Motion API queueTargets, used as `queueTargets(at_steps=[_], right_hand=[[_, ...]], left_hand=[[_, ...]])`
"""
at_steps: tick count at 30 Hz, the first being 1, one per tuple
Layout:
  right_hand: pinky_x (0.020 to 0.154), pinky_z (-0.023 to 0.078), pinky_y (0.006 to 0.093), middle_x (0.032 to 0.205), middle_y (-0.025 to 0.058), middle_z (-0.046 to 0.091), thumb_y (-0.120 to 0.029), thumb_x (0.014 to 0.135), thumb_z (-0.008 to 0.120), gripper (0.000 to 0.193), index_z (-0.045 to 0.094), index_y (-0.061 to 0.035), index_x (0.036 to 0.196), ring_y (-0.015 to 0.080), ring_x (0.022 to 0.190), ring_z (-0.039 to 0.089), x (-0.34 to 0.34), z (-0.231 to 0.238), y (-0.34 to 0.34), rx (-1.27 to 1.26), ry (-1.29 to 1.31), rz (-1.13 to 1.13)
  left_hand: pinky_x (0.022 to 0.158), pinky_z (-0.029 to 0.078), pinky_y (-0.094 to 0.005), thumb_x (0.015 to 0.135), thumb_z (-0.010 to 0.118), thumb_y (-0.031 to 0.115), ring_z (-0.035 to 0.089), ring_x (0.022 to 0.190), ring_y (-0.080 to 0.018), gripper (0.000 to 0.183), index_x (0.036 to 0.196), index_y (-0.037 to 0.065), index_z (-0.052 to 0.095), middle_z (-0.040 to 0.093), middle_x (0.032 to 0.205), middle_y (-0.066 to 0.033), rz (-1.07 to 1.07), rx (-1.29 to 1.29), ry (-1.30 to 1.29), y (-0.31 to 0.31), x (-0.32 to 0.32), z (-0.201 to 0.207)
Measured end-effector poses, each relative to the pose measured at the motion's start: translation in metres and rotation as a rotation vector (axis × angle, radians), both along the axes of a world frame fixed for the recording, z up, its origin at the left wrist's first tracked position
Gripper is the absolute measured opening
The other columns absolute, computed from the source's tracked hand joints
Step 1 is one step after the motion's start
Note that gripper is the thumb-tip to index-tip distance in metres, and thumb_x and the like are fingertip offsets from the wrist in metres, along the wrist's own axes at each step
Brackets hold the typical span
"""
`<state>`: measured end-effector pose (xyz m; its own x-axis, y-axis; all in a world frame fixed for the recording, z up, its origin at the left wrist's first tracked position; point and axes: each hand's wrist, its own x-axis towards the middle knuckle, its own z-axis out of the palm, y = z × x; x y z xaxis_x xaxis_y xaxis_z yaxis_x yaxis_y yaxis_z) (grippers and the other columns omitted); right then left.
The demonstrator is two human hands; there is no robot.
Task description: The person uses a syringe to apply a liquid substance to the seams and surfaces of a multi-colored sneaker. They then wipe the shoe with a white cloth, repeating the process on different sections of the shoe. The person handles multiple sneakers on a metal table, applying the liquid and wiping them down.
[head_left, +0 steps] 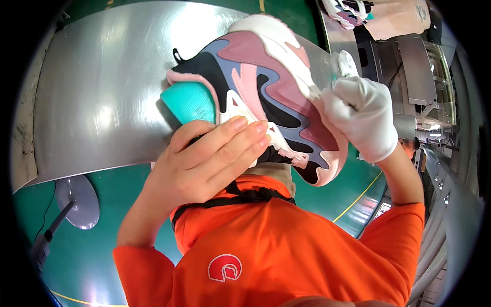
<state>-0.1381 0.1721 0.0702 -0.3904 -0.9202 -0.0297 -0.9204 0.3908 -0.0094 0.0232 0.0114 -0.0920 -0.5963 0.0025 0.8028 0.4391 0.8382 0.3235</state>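
Note:
A chunky sneaker (pixel 279 94) in mauve, pink, blue-grey and black lies on its side in front of me, its thick white sole (pixel 273 36) facing away and to the right. A turquoise shoe last (pixel 190 102) fills its collar. My bare left hand (pixel 209 158) grips the shoe by its lace area, fingers laid over the white eyelet panel, thumb near the last. In a white glove, my right hand (pixel 358 110) is closed in a fist against the sole edge near the toe. A white tip (pixel 347 64) sticks up beyond the fist; what it belongs to is unclear.
The shoe is over a curved shiny metal table (pixel 102 92). Another similar sneaker (pixel 348 11) sits at the far right beside a beige box-like piece (pixel 396 18). Metal machinery (pixel 414 77) stands to the right. A round grey base with a pole (pixel 77 202) is on the green floor at left.

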Motion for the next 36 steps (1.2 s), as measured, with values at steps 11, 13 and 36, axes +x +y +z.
queueTargets(at_steps=[11, 13, 36], right_hand=[[0.049, 0.04, 0.0371, 0.059, 0.0055, 0.045, -0.014, 0.067, 0.075, 0.026, 0.05, -0.0092, 0.064, 0.026, 0.053, 0.05, 0.008, 0.004, 0.016, 0.148, 0.329, 0.217], [0.051, 0.046, 0.0361, 0.063, 0.0055, 0.055, -0.037, 0.06, 0.081, 0.035, 0.065, -0.0098, 0.074, 0.0264, 0.058, 0.059, 0.001, -0.002, 0.014, 0.162, 0.364, 0.252], [0.074, 0.053, 0.0264, 0.102, 0.0074, 0.065, 0.004, 0.067, 0.077, 0.059, 0.056, 0.0065, 0.123, 0.0113, 0.086, 0.061, 0.124, -0.09, 0.199, -0.495, -1.816, -1.067]], left_hand=[[0.085, 0.044, -0.0295, 0.078, 0.072, 0.004, 0.055, 0.118, -0.0159, 0.03, 0.107, 0.013, 0.073, 0.069, 0.12, 0.0014, 0.01, -0.038, -0.075, 0.002, 0.005, 0.004], [0.088, 0.044, -0.0304, 0.08, 0.071, 0.005, 0.055, 0.119, -0.0166, 0.031, 0.11, 0.013, 0.071, 0.068, 0.122, 0.0012, 0.014, -0.07, -0.103, 0.003, 0.006, 0.008], [0.071, 0.054, -0.0379, 0.069, 0.077, 0.017, 0.067, 0.096, -0.0368, 0.029, 0.097, 0.014, 0.071, 0.066, 0.113, -0.0211, -0.304, -0.282, -0.491, 0.078, 0.096, 0.111]])
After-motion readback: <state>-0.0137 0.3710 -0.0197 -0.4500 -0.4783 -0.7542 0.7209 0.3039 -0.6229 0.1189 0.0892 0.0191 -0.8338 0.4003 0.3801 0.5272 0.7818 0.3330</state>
